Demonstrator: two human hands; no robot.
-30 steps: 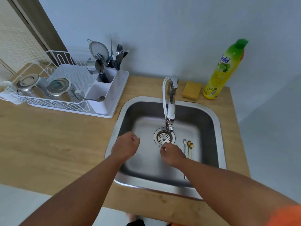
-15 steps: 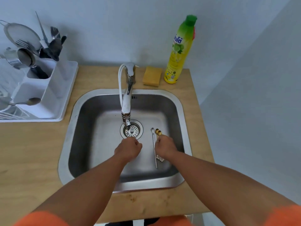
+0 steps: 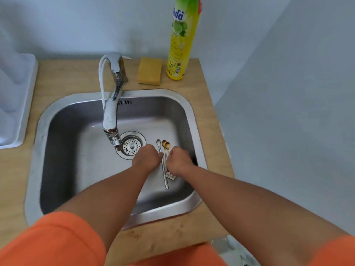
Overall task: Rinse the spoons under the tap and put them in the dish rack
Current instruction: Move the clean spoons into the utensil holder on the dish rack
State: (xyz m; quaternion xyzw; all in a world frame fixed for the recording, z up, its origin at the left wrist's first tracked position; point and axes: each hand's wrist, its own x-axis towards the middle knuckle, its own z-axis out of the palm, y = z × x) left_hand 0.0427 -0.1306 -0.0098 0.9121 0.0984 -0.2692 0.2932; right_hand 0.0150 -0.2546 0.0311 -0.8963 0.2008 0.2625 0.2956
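Three spoons lie side by side on the floor of the steel sink point(image 3: 189, 116), in the narrow gap between the two hands: one long silver spoon point(image 3: 162, 166) and two gold spoons point(image 3: 166, 145), bowls pointing away from the person. The gold handles are mostly hidden under the right hand point(image 3: 179, 160); only white flower-shaped ends point(image 3: 170, 175) show below it. Both hands are curled knuckles-up, thumbs toward the spoons, and whether either is gripping a handle cannot be told. The left hand point(image 3: 147, 159) sits just beside the silver handle, with the drain strainer point(image 3: 131, 145) just beyond it and the tap point(image 3: 111, 112) arching over from the far rim. Beyond the hands stand one yellow sponge point(image 3: 149, 71) and one soap bottle point(image 3: 182, 39), its top cut off. Far left, only a blurred white edge of the dish rack point(image 3: 21, 96) shows.
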